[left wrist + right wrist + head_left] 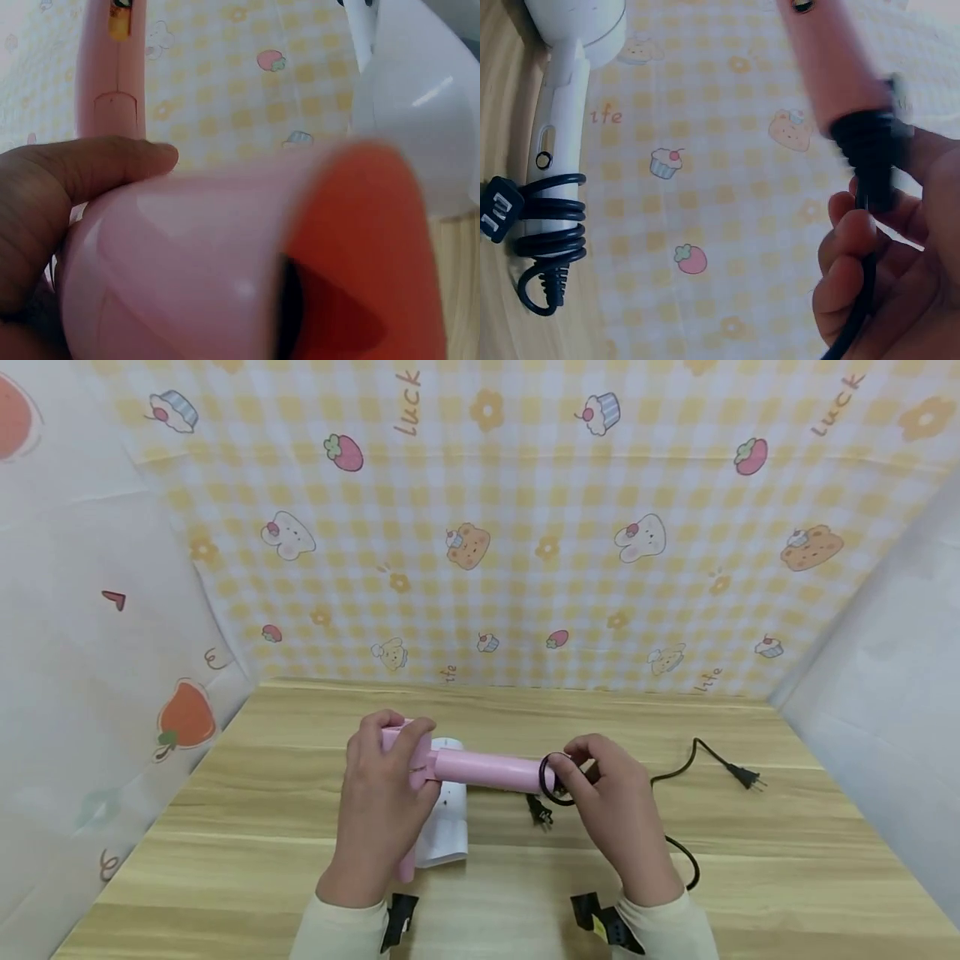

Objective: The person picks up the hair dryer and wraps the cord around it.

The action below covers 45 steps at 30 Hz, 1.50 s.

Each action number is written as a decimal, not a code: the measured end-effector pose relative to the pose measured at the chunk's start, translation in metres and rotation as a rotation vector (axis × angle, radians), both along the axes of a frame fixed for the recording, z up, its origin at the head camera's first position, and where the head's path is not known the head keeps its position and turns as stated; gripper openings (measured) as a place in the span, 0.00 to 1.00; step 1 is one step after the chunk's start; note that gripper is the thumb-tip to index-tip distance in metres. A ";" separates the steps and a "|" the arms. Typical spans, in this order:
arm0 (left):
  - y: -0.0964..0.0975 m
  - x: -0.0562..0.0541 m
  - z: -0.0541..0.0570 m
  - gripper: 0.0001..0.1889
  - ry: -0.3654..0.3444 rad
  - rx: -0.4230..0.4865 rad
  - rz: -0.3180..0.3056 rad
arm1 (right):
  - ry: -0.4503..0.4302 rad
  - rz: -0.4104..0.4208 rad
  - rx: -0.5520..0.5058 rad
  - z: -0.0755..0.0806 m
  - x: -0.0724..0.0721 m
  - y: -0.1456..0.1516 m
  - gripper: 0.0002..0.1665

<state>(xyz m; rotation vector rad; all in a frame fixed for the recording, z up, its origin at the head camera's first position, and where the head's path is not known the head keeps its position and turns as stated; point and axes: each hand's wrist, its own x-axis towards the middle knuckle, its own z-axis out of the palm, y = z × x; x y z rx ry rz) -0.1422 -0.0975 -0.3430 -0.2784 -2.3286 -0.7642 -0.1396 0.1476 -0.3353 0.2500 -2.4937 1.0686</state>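
A pink hair dryer (487,770) is held level above the table. My left hand (381,810) grips its barrel, thumb and fingers around the casing; the left wrist view shows the barrel's wide open end (375,240), orange-red inside. At the tip of the handle, my right hand (618,806) pinches the black cord (866,292) just below the ribbed sleeve. The cord makes a small loop there. Behind and under the pink dryer lies a white hair dryer (448,831). Its handle (562,142) has a black cord (551,244) wound around it.
The pink dryer's cord trails over the wooden table (780,860) to the right, ending in a two-pin plug (745,777). The white dryer's plug (538,812) lies between the hands. A yellow checked cloth (525,485) hangs behind, with pale cloth at both sides.
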 end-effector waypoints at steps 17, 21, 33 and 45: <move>-0.001 0.003 0.005 0.31 -0.014 0.126 -0.128 | -0.209 0.097 -0.229 -0.004 -0.006 0.015 0.08; 0.002 0.002 0.004 0.31 -0.027 0.152 -0.133 | -0.041 0.141 -0.140 -0.009 -0.007 0.007 0.08; 0.004 0.001 0.001 0.35 -0.006 0.146 -0.064 | -0.302 0.188 -0.235 -0.006 -0.005 -0.009 0.14; -0.001 0.001 0.003 0.33 0.056 0.139 -0.008 | -0.358 0.221 -0.068 -0.007 -0.004 -0.009 0.13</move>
